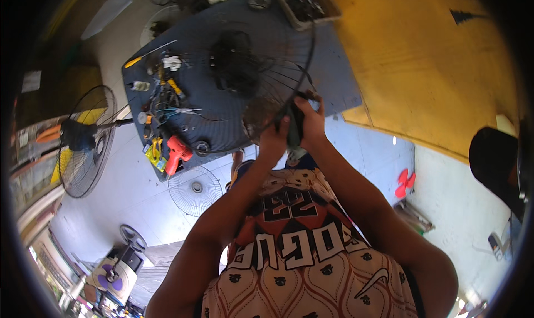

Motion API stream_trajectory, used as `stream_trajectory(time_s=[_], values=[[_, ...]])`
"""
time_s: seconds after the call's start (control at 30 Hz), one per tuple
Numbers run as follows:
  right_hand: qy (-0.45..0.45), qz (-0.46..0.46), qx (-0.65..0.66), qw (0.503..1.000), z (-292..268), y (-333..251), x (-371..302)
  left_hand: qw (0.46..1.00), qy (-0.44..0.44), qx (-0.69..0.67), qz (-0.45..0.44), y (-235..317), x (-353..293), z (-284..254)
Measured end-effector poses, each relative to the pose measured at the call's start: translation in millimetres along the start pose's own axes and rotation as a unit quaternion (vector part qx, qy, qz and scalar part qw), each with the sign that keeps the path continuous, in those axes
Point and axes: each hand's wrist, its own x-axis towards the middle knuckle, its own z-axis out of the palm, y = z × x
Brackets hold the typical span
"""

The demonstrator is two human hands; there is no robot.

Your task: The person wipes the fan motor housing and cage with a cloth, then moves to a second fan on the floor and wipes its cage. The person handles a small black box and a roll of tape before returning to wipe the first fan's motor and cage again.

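Observation:
A round wire fan guard (310,51) spans most of the blue-grey tabletop, with a dark fan motor (231,62) behind its wires. My left hand (273,139) is closed at the guard's near rim. Beside it, my right hand (312,117) is closed at the same rim, a little farther right. A dark greenish piece (295,126) shows between the two hands; its kind I cannot make out. My palms and arms hide part of the grip.
Left on the table (334,90) lie a red glue gun (178,154), a yellow-handled screwdriver (133,62), scissors (181,110) and a small bottle (140,86). A parts bin (303,23) stands far right. A standing fan (83,137) is left; a loose guard (194,191) lies below.

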Motion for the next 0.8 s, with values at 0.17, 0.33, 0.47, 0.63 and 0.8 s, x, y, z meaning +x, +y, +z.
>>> stream_trajectory(time_s=[0.17,0.33,0.47,0.63,0.8], values=[[0.01,-0.043,-0.055,0.998,6,7,-3,0.999,-0.02,0.025,-0.03,0,1,-7],[-0.028,-0.044,-0.041,0.998,2,5,0,0.944,-0.02,0.253,0.211,11,4,-21],[-0.012,0.019,0.001,1.0,1,0,6,0.936,-0.046,0.278,0.209,-2,23,-11],[-0.061,0.085,-0.064,0.992,-2,1,0,0.815,0.078,0.507,0.268,-69,72,25],[-0.189,0.034,-0.136,0.972,-17,-7,19,0.987,0.132,-0.003,0.095,-113,104,24]])
